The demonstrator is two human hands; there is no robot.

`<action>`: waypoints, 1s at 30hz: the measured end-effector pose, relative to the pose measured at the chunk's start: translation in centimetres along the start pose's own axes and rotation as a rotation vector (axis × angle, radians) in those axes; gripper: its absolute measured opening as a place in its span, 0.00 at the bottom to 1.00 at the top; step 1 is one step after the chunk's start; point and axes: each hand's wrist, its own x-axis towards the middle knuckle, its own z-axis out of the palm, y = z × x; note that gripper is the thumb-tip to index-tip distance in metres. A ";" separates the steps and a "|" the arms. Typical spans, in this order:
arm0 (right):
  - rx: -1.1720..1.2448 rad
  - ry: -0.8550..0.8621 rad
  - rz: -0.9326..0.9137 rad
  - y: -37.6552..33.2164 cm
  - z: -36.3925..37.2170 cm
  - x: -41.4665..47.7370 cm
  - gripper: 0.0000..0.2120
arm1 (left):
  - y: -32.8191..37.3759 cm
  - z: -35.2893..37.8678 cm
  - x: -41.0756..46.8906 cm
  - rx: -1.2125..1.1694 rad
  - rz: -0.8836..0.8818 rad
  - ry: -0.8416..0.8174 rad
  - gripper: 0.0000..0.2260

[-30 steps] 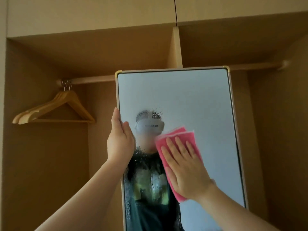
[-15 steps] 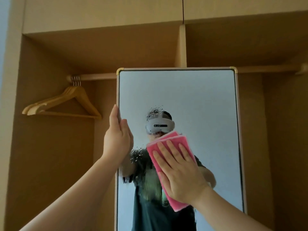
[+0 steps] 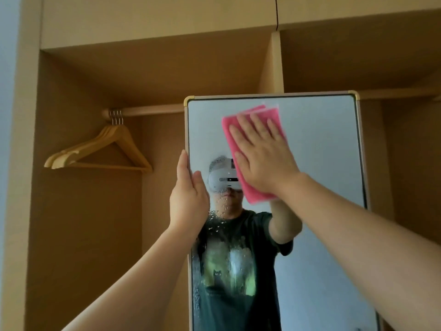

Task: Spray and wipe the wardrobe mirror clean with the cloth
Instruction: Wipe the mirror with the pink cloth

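Note:
A tall mirror (image 3: 329, 151) in a pale frame with gold corners stands upright inside the wooden wardrobe. My left hand (image 3: 188, 197) grips its left edge, thumb on the glass. My right hand (image 3: 265, 154) lies flat with fingers spread, pressing a folded pink cloth (image 3: 232, 130) against the upper middle of the glass. Spray droplets (image 3: 218, 220) cling to the lower left part of the mirror, over the reflection of a person in a dark shirt. No spray bottle is in view.
Several wooden hangers (image 3: 102, 149) hang from the rail (image 3: 148, 109) at the left. A vertical divider (image 3: 270, 63) rises behind the mirror's top. The wardrobe's side wall (image 3: 83, 235) stands left of my left arm.
My right hand has slid the cloth up the glass from mid-height to near the top. The view has shifted slightly. My left hand still holds the left edge.

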 end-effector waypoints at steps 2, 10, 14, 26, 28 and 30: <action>-0.009 0.010 0.033 0.5 -0.6 2.7 0.28 | 0.0 -0.1 0.0 -0.009 -0.001 -0.006 0.23; -0.028 0.029 0.049 0.4 -0.3 3.8 0.27 | -1.1 -0.8 0.3 -0.098 -0.004 -0.040 0.15; -0.029 0.020 0.048 0.0 -0.2 3.5 0.28 | -2.6 -1.6 -0.3 -0.200 -0.121 -0.114 0.14; 0.028 0.012 -0.006 -3.3 1.2 -1.0 0.28 | -3.8 -3.6 -2.1 -0.134 -0.096 -0.227 0.18; 0.063 0.000 -0.043 -5.0 1.7 -3.4 0.28 | -3.9 -3.7 -2.2 -0.152 -0.109 -0.237 0.17; 0.079 -0.021 -0.089 -7.0 2.5 -6.2 0.28 | -4.3 -3.8 -2.2 -0.165 -0.129 -0.272 0.15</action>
